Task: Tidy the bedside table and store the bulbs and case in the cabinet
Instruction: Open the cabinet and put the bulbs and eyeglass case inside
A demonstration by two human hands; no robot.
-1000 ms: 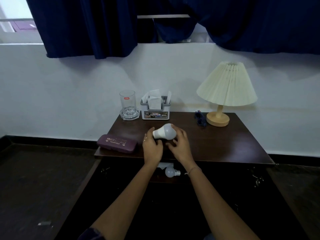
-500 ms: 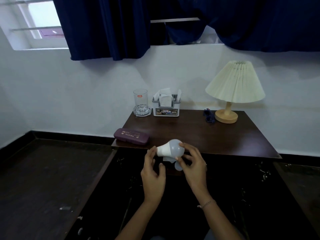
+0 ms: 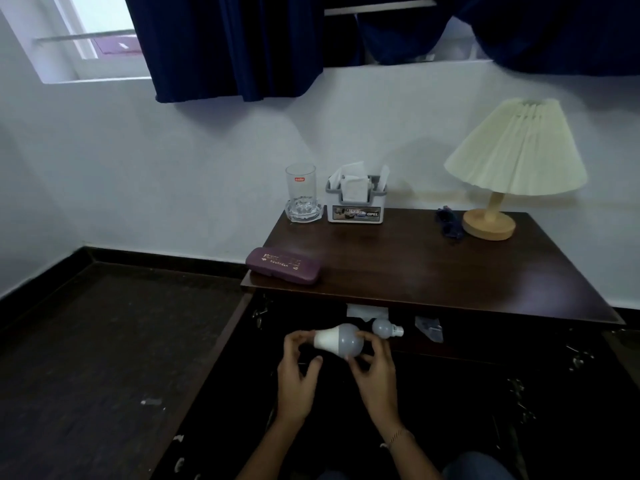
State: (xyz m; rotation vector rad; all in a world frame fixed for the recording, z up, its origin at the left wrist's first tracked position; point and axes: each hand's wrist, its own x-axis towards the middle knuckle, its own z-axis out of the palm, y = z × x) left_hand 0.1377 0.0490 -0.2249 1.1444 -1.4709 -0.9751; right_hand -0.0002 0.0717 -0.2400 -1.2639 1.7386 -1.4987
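Head view: large white bulb (image 3: pixel 337 340), lying sideways, pinched between left hand (image 3: pixel 296 379) at its base and right hand (image 3: pixel 375 370) at its globe, in front of the open cabinet (image 3: pixel 485 341) below the table (image 3: pixel 433 268). Small bulb (image 3: pixel 385 328) on the cabinet shelf just behind; purple case (image 3: pixel 282 265) at the table's front left corner. At the table's rear: glass (image 3: pixel 300 188), tissue holder (image 3: pixel 356 200), lamp (image 3: pixel 512 161).

bulb (image 3: pixel 341 339) white-grey | case (image 3: pixel 282 266) purple, gold lettering | table (image 3: pixel 450 271) dark brown | curtain (image 3: pixel 228 46) navy
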